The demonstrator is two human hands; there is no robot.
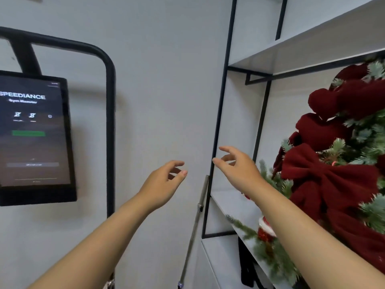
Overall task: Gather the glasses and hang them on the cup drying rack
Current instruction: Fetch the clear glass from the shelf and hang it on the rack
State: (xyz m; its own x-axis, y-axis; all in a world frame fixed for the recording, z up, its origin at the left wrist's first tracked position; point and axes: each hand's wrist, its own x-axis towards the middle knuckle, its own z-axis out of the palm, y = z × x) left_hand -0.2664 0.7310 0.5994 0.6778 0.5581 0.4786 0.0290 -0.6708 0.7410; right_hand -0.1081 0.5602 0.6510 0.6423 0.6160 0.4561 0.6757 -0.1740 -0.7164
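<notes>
The wall (166, 80) ahead of me is plain pale grey. On it a black-framed screen (33, 132) shows white lettering and a green bar on a dark ground, inside a black tube frame (110, 122). The shelving (291, 53) has white boards on thin black metal rods. On it sits a green tree (370, 147) with frosted, bluish needles and deep red velvet bows (325, 176). Lower down hangs a red and white ornament (264, 230). A silver-grey bar (198, 215) leans by the shelf.

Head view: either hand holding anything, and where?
Nothing held. Left hand and right hand are both raised, open and empty; no glasses or rack in view.
</notes>
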